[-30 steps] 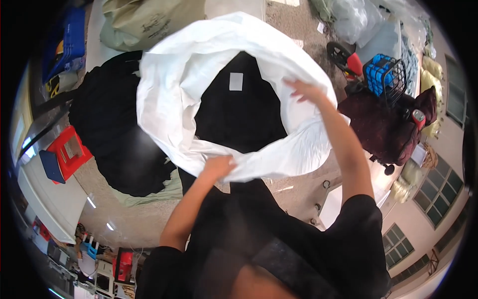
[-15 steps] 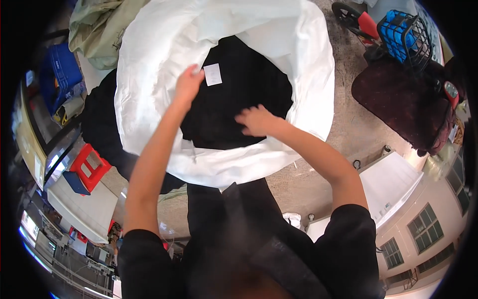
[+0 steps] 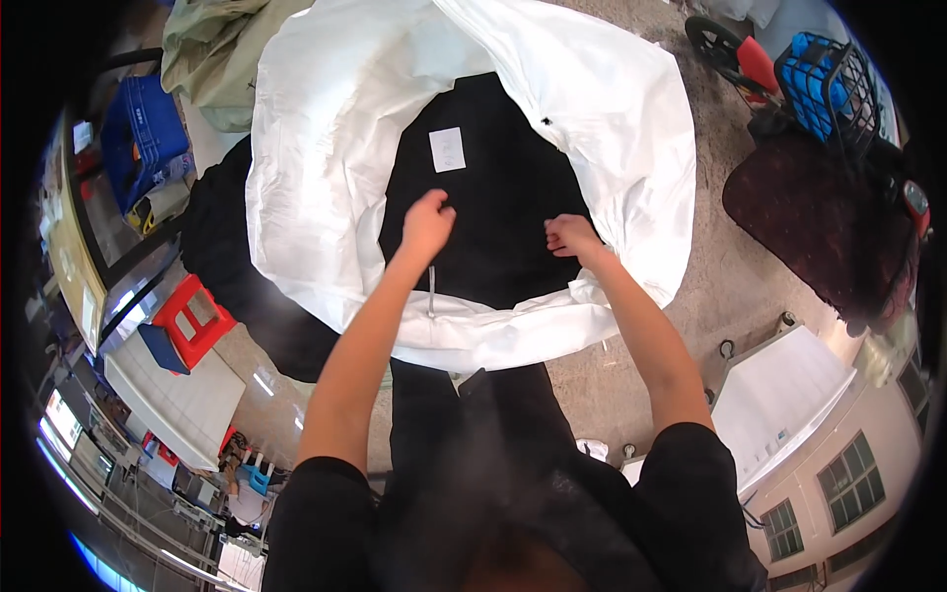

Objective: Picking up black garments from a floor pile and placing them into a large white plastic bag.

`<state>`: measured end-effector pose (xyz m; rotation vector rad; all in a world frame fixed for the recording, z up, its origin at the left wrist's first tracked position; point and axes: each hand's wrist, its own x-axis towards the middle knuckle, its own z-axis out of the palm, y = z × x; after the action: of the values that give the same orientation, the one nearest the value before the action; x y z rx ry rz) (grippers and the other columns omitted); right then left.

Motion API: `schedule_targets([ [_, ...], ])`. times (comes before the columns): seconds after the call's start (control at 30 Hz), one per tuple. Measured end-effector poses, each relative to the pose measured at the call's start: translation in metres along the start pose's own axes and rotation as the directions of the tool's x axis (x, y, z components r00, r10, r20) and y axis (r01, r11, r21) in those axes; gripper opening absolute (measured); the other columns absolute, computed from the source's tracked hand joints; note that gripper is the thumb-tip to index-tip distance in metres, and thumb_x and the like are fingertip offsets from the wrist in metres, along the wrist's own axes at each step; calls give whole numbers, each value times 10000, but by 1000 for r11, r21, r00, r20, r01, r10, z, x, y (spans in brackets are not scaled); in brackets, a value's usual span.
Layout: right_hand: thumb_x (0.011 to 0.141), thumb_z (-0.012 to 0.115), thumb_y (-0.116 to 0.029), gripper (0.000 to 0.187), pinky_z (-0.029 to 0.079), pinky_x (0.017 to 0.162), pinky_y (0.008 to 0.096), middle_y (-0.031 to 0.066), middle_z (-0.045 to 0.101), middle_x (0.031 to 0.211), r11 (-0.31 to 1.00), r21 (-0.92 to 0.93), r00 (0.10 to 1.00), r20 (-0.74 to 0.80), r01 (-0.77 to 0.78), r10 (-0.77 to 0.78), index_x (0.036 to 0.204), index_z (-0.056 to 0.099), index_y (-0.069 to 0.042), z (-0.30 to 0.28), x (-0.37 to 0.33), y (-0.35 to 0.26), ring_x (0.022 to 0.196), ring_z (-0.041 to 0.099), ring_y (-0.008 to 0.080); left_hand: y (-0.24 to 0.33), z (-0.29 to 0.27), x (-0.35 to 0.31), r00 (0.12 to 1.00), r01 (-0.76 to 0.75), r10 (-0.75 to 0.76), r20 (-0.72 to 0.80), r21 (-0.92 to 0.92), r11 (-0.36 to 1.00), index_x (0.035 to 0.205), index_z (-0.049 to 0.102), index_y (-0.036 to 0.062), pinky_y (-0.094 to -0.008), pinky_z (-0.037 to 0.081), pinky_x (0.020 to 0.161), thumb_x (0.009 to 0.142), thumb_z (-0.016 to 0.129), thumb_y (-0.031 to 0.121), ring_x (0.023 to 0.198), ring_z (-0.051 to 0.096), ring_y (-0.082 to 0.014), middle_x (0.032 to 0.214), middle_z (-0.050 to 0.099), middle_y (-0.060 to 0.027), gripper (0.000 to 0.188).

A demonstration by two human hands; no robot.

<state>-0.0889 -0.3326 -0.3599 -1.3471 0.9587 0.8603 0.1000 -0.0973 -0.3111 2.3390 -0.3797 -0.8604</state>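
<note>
Cloth, black and flat (image 3: 503, 202), lies inside the white sack (image 3: 646, 128), whose rolled rim closes it in on all sides; the sack stands on the floor (image 3: 720, 128). I see bare floor beyond its right edge, before the maroon cover (image 3: 814, 232), while a black heap (image 3: 266, 306) crowds its left edge. Inside the rim, open cloth separates my two hands.

My left hand (image 3: 429, 229) is over the cloth toward the left rim, fingers curled narrow; my right hand (image 3: 574, 238) is curled just beside the right rim. I cannot tell whether either pinches cloth. A white card (image 3: 447, 150) rests on the cloth toward the far rim.

Half a second ago, my left hand was at the card's left edge; now it sits nearer me, apart from it. My right hand has shifted outward from mid-cloth.
</note>
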Motion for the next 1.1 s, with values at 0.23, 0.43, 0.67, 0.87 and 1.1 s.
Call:
schedule_targets([
  [0.23,845,558,-517,652,443,926,471,164,517,1170,810,513,883,-190,-283,429,1225,448,1,-89,9,53,1099,507,313,55,34,-64,938,-150,-15,346,445,883,1263,430,94,-551,383,920,744,717,299,1210,395,-387,1263,434,-180,627],
  [0.43,830,569,-551,697,541,710,385,173,540,1003,915,69,862,-313,-398,398,1144,491,66,-83,2,41,853,562,271,81,57,-152,521,-355,175,835,26,935,1306,481,226,-529,337,963,785,611,476,1135,466,-337,1227,493,-139,592],
  [0.67,812,630,-468,536,492,557,347,139,595,756,907,-323,948,-255,-270,191,818,605,67,-89,-21,102,575,567,243,81,46,-174,373,-337,205,905,-74,939,1193,593,227,-506,262,1035,767,612,398,1210,405,-391,1322,481,-78,460],
  [0.87,773,627,-528,637,494,772,382,214,642,983,850,-351,902,-328,-392,281,927,639,90,-41,-47,45,889,636,325,80,70,-165,592,76,54,804,-122,990,995,599,114,-421,411,866,825,607,283,1067,524,-304,1061,611,-127,240],
  [1.1,618,763,-517,1037,313,1055,394,288,422,1316,863,-403,911,-387,-304,140,1321,309,96,-7,-41,31,1254,390,388,46,128,-117,897,-363,178,403,446,818,1091,524,43,-464,393,894,820,523,90,1140,451,-344,1235,472,-168,274],
])
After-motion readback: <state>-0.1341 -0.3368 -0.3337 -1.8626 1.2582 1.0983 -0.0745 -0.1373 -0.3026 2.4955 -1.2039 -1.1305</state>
